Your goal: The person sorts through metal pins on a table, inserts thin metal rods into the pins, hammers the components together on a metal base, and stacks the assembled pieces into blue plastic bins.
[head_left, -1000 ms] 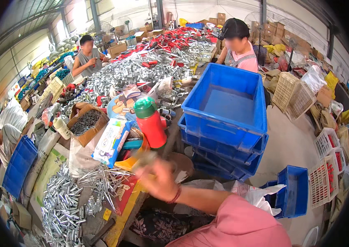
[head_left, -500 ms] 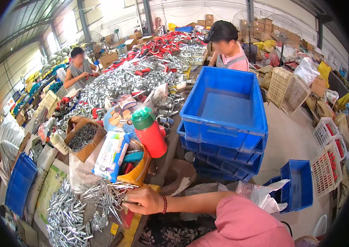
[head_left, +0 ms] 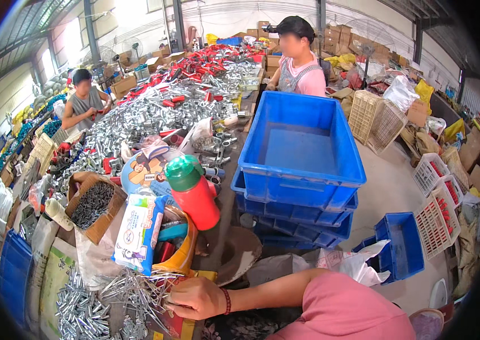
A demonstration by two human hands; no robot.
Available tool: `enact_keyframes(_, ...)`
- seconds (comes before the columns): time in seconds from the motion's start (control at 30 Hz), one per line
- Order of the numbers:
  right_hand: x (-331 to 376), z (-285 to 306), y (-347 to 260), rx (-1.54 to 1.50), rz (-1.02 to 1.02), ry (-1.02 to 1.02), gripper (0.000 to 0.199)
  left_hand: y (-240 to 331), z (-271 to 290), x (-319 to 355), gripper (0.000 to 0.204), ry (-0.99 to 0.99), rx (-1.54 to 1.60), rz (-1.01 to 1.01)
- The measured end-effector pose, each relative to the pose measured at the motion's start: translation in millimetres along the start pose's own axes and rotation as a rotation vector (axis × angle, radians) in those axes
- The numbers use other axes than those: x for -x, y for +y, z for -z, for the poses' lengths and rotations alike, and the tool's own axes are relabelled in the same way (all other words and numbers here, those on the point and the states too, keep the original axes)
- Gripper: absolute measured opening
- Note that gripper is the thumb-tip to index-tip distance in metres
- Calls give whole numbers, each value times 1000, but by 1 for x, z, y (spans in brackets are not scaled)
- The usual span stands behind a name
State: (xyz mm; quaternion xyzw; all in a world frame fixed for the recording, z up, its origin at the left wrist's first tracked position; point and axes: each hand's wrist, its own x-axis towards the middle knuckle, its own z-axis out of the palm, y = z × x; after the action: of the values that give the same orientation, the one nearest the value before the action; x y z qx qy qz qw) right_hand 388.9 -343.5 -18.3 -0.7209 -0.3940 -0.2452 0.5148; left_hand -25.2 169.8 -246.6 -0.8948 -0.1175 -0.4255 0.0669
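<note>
My right hand (head_left: 196, 298), with a dark red bead bracelet at the wrist, reaches in from the right under a pink sleeve. Its fingers are curled and pressed together at the edge of a pile of long thin metal pins (head_left: 138, 292). What lies between the fingertips, if anything, is hidden. Left of the pins is a heap of short silver metal cylinders (head_left: 81, 306). Just beyond my hand stands a yellow tub (head_left: 186, 249) with a pack of wipes (head_left: 137, 235) leaning on it. My left hand is not in view.
A red bottle (head_left: 196, 201) with a green lid stands behind the tub, beside an open carton (head_left: 95, 207) of small dark parts. Stacked blue crates (head_left: 302, 187) rise at the right. Metal parts (head_left: 155, 122) cover the table beyond, where two co-workers (head_left: 302, 62) (head_left: 84, 102) are.
The whole view has shifted, so most things sit farther left and the near ones lower. My right hand stays by the pins, fingers still curled. The co-worker at the right appears more upright.
</note>
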Motion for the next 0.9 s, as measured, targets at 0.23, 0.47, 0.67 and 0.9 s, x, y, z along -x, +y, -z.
enact_keyframes(0.23,1,1,2,28,-7,-25,22,-31,-22,39,17,-8,12,21)
enact_keyframes(0.47,3,2,1,46,-27,-24,23,-29,-15,46,17,-18,12,38)
enact_keyframes(0.67,0,3,-1,47,-31,-43,23,-28,-14,44,17,-7,7,49)
enact_keyframes(0.9,2,0,-1,51,-44,-46,23,-26,-15,45,17,8,4,64)
